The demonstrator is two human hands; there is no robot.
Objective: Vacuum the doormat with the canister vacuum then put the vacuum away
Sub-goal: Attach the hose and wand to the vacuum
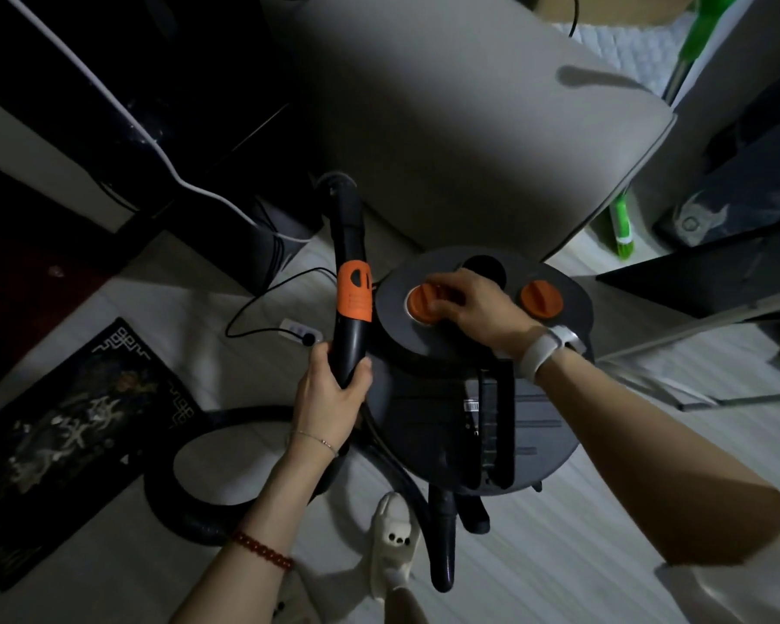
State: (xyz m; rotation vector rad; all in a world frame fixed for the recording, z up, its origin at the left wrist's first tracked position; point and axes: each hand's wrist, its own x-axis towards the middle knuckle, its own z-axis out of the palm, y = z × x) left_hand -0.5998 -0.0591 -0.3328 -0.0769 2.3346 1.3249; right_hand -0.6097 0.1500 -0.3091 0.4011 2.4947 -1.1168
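Canister vacuum [482, 353], right hand [473, 304] pinching orange knob [424, 304], left hand [334, 394] gripping wand [352, 281]

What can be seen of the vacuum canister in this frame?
The vacuum canister is a dark grey, plastic-looking drum standing on the pale floor beside a chair. Its round lid carries two orange knobs; the right hand grips the left knob. The left hand holds the black wand beside it.

The pale plank floor [559, 556] is carrying the dark canister vacuum [482, 425], with its black hose [176, 511] looping beside it. A dark patterned doormat [64, 443] is lying at left. A white power strip [300, 331] is sitting near a grey chair [446, 128].
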